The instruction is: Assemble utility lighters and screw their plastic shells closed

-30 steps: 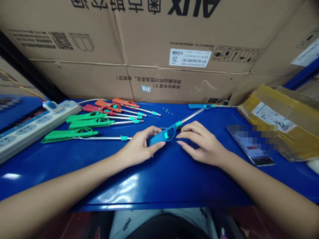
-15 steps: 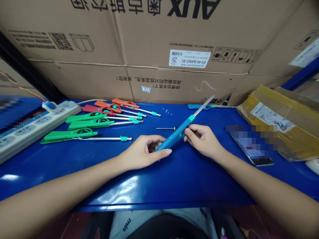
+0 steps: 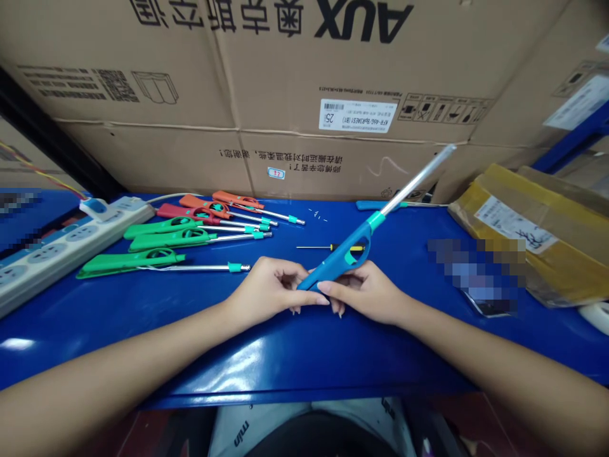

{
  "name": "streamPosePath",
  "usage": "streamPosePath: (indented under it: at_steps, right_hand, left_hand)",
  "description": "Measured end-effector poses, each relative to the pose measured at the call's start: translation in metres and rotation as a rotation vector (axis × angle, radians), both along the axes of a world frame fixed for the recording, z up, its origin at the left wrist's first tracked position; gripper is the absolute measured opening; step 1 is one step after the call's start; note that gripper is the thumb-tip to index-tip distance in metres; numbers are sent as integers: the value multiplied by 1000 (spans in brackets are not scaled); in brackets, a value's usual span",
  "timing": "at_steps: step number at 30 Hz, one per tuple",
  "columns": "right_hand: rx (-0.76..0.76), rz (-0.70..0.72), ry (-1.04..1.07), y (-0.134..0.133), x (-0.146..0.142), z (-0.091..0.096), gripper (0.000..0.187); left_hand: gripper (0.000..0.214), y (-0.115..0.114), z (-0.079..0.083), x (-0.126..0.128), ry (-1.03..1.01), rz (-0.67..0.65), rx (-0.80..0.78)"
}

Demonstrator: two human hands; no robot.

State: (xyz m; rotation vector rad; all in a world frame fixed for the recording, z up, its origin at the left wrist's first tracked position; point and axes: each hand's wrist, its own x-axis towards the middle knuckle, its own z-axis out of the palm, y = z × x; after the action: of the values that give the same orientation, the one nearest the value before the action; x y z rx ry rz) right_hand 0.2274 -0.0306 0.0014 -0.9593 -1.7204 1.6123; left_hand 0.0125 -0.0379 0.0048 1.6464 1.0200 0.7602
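Note:
Both hands hold a blue long-necked lighter (image 3: 335,257), tilted with its silver tube up to the right and its green trigger showing. Around the lower end of the handle my left hand (image 3: 273,285) is closed, thumb on top. My right hand (image 3: 364,289) grips the handle too, thumb pressed on it near the left thumb; some of its fingers are hidden beneath. Just behind the lighter lies a small screwdriver (image 3: 333,247) with a black and yellow handle. Several green (image 3: 130,261), red and orange lighters (image 3: 236,200) lie at the left on the blue table (image 3: 266,368).
A white power strip (image 3: 71,238) runs along the left. Another blue lighter (image 3: 375,205) lies at the back, before a large cardboard box (image 3: 285,127). To the right are a phone (image 3: 485,298) and a yellow-taped package (image 3: 523,228). Small white bits (image 3: 317,214) are scattered behind the screwdriver.
My right hand has slid down from near the lighter's neck to the lower handle, beside my left hand. The lighter has turned so its trigger opening faces me, and its tube reaches further up-right.

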Motion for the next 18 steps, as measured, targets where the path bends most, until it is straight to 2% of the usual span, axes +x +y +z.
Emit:
streamPosePath:
  at_steps: [2, 4, 8, 10, 13, 15, 18]
  right_hand:
    - [17, -17, 48, 0, 0, 1, 36]
    - [37, -96, 92, 5, 4, 6, 38]
    - [53, -424, 223, 29, 25, 17, 40]
    - [-46, -552, 289, 45, 39, 19, 34]
    - [-189, -665, 314, 68, 60, 15, 20]
    - [-243, -671, 274, 81, 72, 11, 24]
    - [-226, -667, 245, 95, 82, 4, 28]
  left_hand:
    - [40, 3, 1, -5, 115, 13, 155]
    - [43, 7, 6, -11, 242, -10, 335]
    - [29, 16, 26, -28, 624, -162, 626]
    - [20, 20, 38, -38, 852, -200, 731]
    - [20, 26, 50, -52, 1062, -209, 739]
    - [26, 29, 53, -60, 1136, -187, 703]
    - [31, 29, 52, -66, 1194, -185, 618]
